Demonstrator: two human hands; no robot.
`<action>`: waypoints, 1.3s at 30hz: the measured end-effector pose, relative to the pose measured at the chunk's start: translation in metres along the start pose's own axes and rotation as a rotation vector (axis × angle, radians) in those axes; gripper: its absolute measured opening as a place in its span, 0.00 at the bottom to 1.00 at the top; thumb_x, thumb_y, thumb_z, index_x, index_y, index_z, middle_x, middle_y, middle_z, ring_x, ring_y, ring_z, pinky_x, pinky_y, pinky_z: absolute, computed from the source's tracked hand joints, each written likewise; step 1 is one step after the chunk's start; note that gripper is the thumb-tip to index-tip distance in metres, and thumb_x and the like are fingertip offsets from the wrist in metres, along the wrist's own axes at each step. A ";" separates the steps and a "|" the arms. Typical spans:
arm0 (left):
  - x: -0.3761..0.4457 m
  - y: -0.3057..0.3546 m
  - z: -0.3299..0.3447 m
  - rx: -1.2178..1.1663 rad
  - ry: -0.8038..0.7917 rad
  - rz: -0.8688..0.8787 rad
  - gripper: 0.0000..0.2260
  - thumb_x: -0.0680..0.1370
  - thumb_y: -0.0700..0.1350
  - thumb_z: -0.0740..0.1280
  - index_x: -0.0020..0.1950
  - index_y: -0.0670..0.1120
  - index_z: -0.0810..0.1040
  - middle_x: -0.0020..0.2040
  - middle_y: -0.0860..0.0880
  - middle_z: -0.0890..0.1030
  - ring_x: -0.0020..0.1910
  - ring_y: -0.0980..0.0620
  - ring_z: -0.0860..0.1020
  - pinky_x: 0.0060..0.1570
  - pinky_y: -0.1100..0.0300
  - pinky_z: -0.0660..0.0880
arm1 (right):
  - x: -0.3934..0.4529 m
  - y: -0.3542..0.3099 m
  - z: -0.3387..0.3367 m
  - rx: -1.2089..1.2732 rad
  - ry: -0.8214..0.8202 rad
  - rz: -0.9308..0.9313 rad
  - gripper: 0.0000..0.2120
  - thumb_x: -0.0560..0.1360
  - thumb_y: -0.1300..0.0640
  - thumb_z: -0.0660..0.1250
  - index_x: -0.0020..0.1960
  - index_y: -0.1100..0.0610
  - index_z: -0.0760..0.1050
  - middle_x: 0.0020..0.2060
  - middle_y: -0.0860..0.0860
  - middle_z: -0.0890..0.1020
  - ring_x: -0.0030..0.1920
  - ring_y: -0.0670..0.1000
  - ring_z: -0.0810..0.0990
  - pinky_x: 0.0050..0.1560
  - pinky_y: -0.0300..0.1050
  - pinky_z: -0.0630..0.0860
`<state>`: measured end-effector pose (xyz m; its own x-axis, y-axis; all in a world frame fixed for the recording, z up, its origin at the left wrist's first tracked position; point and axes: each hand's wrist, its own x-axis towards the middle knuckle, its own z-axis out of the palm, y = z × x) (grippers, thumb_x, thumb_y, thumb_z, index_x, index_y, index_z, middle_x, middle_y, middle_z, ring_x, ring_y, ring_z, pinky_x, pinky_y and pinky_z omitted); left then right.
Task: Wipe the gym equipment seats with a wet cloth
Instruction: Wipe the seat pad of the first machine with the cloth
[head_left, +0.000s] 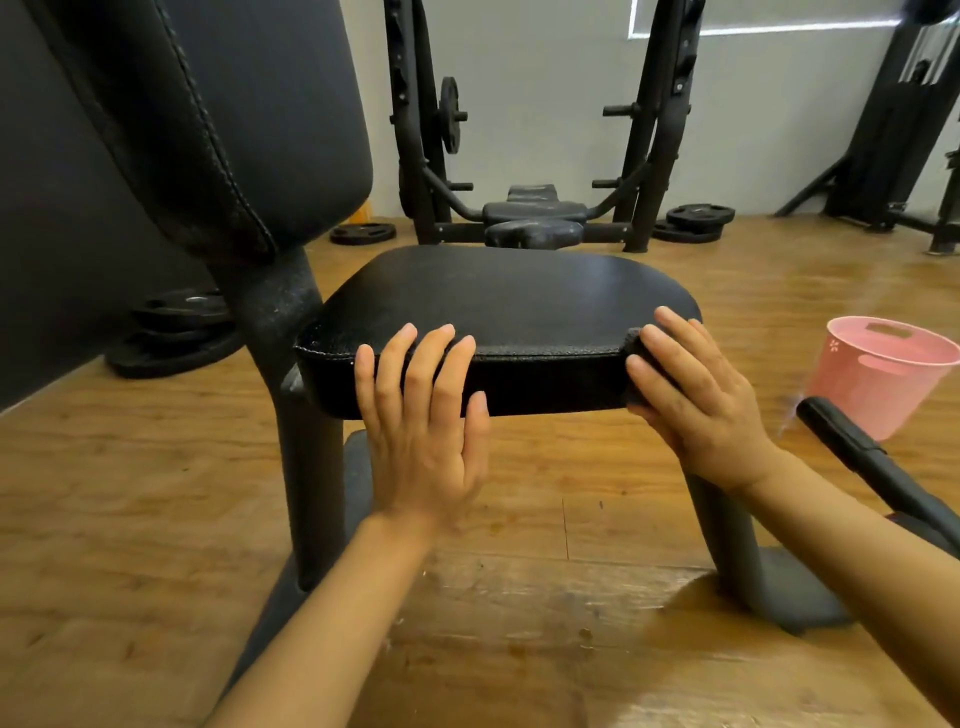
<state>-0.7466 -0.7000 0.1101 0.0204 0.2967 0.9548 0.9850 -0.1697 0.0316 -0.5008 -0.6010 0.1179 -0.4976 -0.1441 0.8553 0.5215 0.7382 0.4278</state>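
No readable text, labels, brands or numbers anywhere. Pink bucket (878, 374) carries small white flower-like mark near rim, not lettering. Weight plates (696, 221) on floor show faint raised markings, too small to read.

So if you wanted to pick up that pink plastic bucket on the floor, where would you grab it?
Probably at the slot handle cut into the rim of the pink plastic bucket, coming from above. It stands upright and open-topped on the wooden floor, so fingers can hook through the slot; its smooth walls offer less hold.
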 end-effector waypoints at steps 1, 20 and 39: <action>0.000 0.001 0.000 0.003 0.003 -0.007 0.17 0.81 0.47 0.57 0.70 0.44 0.67 0.69 0.46 0.69 0.72 0.41 0.64 0.77 0.44 0.46 | 0.001 -0.002 0.000 0.027 -0.004 0.018 0.20 0.84 0.57 0.61 0.75 0.56 0.64 0.71 0.58 0.67 0.77 0.59 0.62 0.75 0.58 0.62; 0.005 0.023 0.005 0.033 -0.019 0.029 0.17 0.83 0.49 0.55 0.69 0.42 0.66 0.69 0.45 0.69 0.71 0.42 0.66 0.77 0.43 0.50 | -0.009 0.025 -0.001 0.085 -0.019 -0.130 0.28 0.83 0.58 0.63 0.80 0.55 0.57 0.79 0.52 0.58 0.78 0.58 0.59 0.77 0.56 0.59; 0.016 0.053 -0.012 0.261 -0.212 -0.074 0.17 0.85 0.51 0.53 0.67 0.42 0.67 0.67 0.44 0.69 0.69 0.41 0.67 0.75 0.45 0.53 | 0.033 0.018 -0.008 0.355 -0.099 -0.212 0.21 0.80 0.57 0.70 0.71 0.55 0.73 0.72 0.54 0.72 0.72 0.57 0.71 0.72 0.55 0.69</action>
<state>-0.6961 -0.7154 0.1304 -0.0442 0.4923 0.8693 0.9953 0.0972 -0.0044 -0.5019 -0.5979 0.1559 -0.6410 -0.2660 0.7200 0.1380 0.8828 0.4489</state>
